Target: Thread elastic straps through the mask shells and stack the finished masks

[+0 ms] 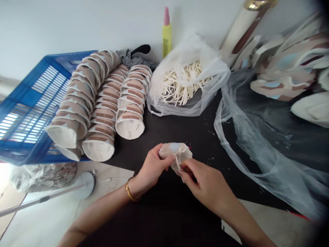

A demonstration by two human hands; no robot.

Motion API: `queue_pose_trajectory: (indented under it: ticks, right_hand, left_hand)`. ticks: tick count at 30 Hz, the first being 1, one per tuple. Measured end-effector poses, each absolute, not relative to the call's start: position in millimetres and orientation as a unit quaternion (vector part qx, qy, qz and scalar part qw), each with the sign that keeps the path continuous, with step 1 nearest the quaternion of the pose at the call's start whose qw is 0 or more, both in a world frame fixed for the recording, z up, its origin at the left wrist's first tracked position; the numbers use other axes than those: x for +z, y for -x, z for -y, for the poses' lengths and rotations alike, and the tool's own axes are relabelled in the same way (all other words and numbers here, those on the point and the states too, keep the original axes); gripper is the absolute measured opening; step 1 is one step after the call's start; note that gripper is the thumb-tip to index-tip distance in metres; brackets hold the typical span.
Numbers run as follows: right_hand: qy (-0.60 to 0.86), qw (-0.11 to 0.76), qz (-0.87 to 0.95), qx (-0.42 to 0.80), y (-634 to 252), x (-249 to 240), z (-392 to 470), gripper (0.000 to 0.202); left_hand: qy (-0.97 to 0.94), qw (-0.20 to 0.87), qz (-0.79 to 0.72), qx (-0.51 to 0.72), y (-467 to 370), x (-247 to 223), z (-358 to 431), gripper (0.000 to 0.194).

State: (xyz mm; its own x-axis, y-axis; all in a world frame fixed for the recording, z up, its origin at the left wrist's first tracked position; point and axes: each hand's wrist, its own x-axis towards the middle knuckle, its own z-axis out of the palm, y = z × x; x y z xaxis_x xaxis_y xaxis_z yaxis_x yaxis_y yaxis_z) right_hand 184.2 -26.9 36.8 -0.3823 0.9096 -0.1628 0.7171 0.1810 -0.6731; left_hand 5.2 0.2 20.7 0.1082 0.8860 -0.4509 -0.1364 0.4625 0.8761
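A small beige shoe upper (169, 149) with a light blue patch and pale lining is held up over the front of the black table. My left hand (153, 164) grips its left side, thumb on top and fingers behind. A narrow cream strip (177, 162) lies along the upper's near side and runs toward my right hand (204, 180). The right thumb and fingers are pinched together on the strip, close against the upper's edge; their tips partly hide it. In a clear plastic bag (156, 92) beyond the hands lies a heap of similar cream strips (183, 82).
Nested stacks of beige uppers (130, 128) stand at left, some in a blue plastic crate (19, 137). A yellow bottle with a pink cap (167, 36) stands by the wall. Loose uppers (282, 85) and a crumpled plastic sheet (253, 147) lie at right.
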Motion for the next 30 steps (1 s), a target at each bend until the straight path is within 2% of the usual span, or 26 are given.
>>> queue_pose_trajectory:
  ticks: [3,11,20,27,30]
  right_hand:
    - [0.552,0.173,0.715,0.393,-188,42,24,0.015]
    - [0.533,0.257,0.729,0.344,-181,30,22,0.017]
    - [0.53,0.257,0.744,0.316,-180,28,18,0.017]
    - [0.527,0.296,0.76,0.241,-175,23,20,0.019]
    - [0.532,0.31,0.748,0.247,-172,22,20,0.017]
  left_hand:
    - [-0.371,0.638,-0.553,0.388,-5,22,-1,0.02]
    - [-0.393,0.622,-0.553,0.391,-5,24,-1,0.016]
    - [-0.413,0.612,-0.554,0.385,-5,25,0,0.015]
    - [-0.51,0.514,-0.594,0.352,-2,37,2,0.009]
    - [-0.457,0.563,-0.58,0.372,-3,35,1,0.012]
